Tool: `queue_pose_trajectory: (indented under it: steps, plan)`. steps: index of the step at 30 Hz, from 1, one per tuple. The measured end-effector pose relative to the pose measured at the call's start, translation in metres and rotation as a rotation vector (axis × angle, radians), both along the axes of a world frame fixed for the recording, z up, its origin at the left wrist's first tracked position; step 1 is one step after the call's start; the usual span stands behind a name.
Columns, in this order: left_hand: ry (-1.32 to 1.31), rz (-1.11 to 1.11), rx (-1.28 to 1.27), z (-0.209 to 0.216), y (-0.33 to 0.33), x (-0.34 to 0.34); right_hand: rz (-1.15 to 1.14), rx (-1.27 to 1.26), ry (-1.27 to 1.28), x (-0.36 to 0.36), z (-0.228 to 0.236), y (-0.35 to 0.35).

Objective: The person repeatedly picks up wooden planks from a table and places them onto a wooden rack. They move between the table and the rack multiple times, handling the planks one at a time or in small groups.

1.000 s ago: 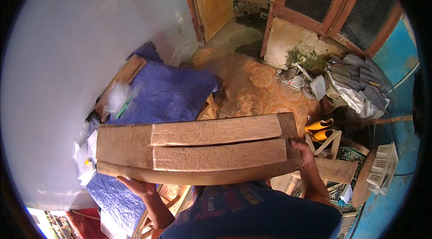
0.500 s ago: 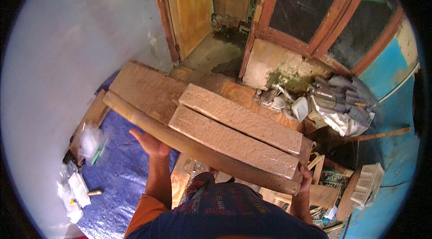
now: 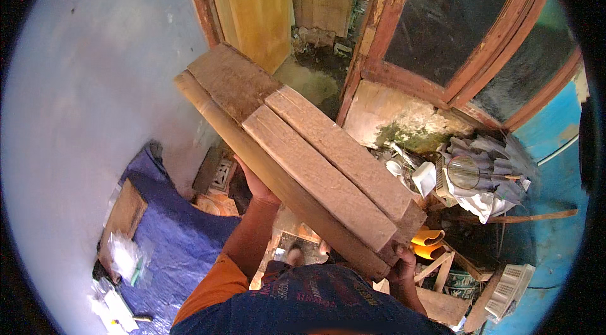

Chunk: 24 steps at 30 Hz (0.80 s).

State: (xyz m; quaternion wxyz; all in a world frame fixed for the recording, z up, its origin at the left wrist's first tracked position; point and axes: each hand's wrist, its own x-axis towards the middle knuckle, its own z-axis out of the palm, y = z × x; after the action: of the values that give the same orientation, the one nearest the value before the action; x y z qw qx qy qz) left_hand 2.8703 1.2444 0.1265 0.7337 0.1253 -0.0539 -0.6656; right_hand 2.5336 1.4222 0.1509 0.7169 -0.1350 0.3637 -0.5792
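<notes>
A long, thick brown wooden plank (image 3: 230,79) hangs slantwise in front of my body, its far end up toward the door. Two long brown rectangular blocks (image 3: 315,174) lie side by side on its upper face, covering its nearer part. From below, my left hand (image 3: 257,183) supports the plank's left edge around mid-length; its fingers are mostly hidden under the wood. My right hand (image 3: 403,265) is closed on the near right end, the thumb on top, just beside the blocks.
A blue tarp (image 3: 183,234) covers the floor at left, with plastic bags (image 3: 126,256). At right are a grey and white pile (image 3: 476,174), a white basket (image 3: 508,291), wooden pieces and a curved orange thing (image 3: 429,243). Ahead stand a yellow door (image 3: 252,13) and a red-brown window frame (image 3: 442,85).
The plank has swung to a steeper slant, its far end moving up and away. Both hands have moved with it, and the orange thing at right has come into view.
</notes>
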Motion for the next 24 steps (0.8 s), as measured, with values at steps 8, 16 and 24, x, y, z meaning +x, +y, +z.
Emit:
queue_pose_trajectory:
  steps: [8,16,24]
  plan:
    - [0.004,0.021,0.032,-0.019,-0.137,-0.047,0.129,0.052,-0.006,-0.025,-0.005,-0.145]
    - [0.058,-0.01,-0.169,-0.002,-0.265,-0.06,0.288,-0.064,0.105,-0.049,-0.01,-0.266]
    - [-0.056,0.018,-0.077,-0.006,-0.355,-0.046,0.239,0.084,-0.155,-0.062,-0.045,-0.34]
